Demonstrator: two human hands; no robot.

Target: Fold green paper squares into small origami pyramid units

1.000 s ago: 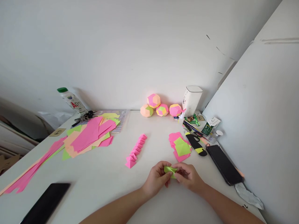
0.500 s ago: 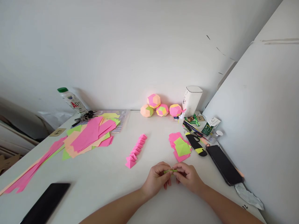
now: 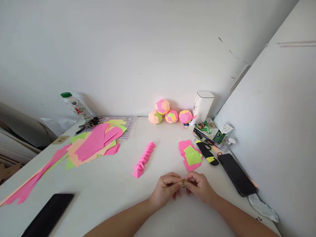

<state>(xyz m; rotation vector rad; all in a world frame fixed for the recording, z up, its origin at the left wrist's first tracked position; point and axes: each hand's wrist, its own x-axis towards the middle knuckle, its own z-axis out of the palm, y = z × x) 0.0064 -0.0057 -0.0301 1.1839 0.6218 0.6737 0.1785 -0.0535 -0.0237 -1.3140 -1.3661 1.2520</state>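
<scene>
A small piece of yellow-green paper [image 3: 183,183] is pinched between my two hands above the front of the table; the fingers hide most of it. My left hand [image 3: 168,187] grips its left side with thumb and forefinger, and my right hand [image 3: 198,185] closes on the right side, the fingertips almost meeting. Just beyond lies a loose stack of pink paper squares [image 3: 185,144] topped by green squares [image 3: 193,156]. Left of my hands runs a slanting row of folded pink paper pieces [image 3: 143,160].
Several faceted paper balls [image 3: 162,107] stand by the wall beside a white container [image 3: 203,107]. Coloured paper sheets [image 3: 93,141] cover the left, near a green-capped bottle [image 3: 77,107]. A cutter [image 3: 207,153] and black phone [image 3: 237,174] lie right; a black tablet [image 3: 49,215] front left.
My fingertips have drawn slightly closer together, and less of the green paper shows between them. Everything else on the table stays where it was.
</scene>
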